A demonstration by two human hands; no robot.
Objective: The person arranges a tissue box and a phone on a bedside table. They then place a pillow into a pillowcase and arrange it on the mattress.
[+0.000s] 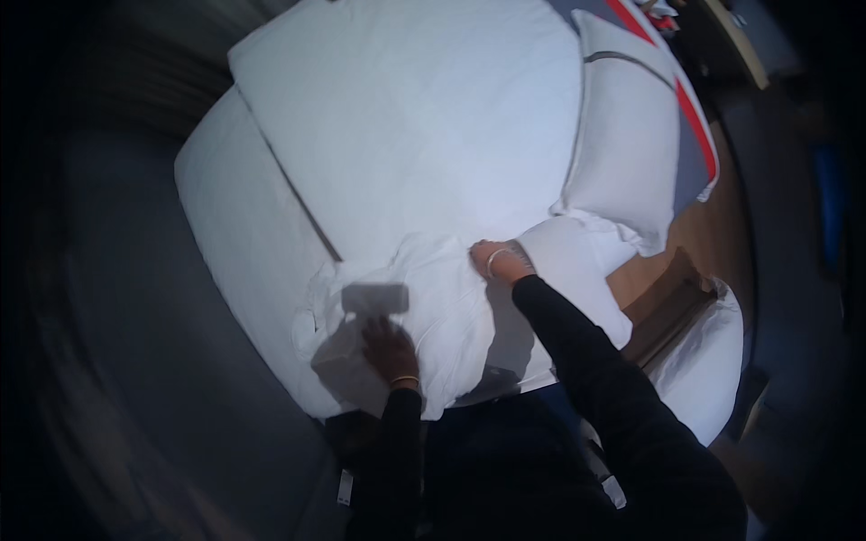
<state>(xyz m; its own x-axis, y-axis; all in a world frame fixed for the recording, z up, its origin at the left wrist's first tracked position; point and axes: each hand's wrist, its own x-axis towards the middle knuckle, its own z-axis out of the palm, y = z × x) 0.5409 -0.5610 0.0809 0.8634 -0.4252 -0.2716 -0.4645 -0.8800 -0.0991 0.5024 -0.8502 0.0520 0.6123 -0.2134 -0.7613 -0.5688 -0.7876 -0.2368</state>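
Note:
A crumpled white cloth (443, 324) lies at the near side of a bed covered in white bedding (419, 122). My left hand (391, 351) rests palm down on the cloth, its fingers spread, in the shadow of my head. At the cloth's right upper corner, my right hand (497, 260) has curled fingers and grips the edge; the fingertips are partly hidden. A bracelet circles each wrist. Just right of that hand lies a white pillow (568, 264), partly beneath a second pillow (629, 135) with a grey band.
Beyond the pillows runs a grey and red striped edge (697, 128). On the wooden floor (649, 264) at the right stands a white rounded container or bag (710, 365) with a brown inside. A dark seam (291, 182) crosses the bedding. Dark floor (169, 304) borders the bed's left side.

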